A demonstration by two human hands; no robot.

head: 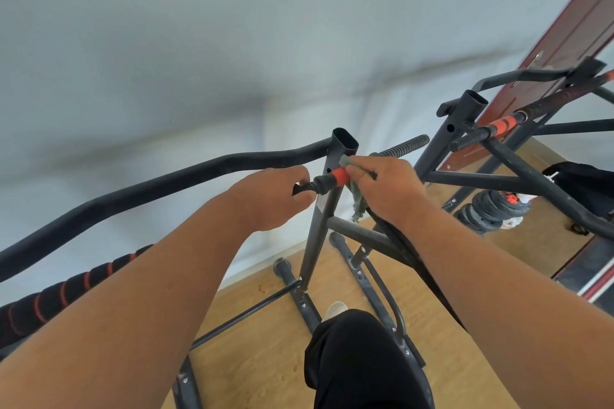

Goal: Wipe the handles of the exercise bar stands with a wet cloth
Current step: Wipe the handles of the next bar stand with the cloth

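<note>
Orange-and-black foam handle [327,180] at frame centre, long axis from 8 to 2 o'clock, left hand [272,197] curled round its black end, right hand [385,189] clutching grey-green damp cloth [357,201] against orange band, dark metal stand upright [320,212] just behind

You are looking at a pale grey-blue wall [232,26] that fills the upper part of the view, blurred and evenly lit by soft daylight. Below it runs a light wooden floor [265,359] with a visible grain. At your upper right stands a reddish-brown door [578,26]. Near its foot, a stack of black weight plates [488,212] lies on the floor, with a black bag [588,183] just beside it.
</note>
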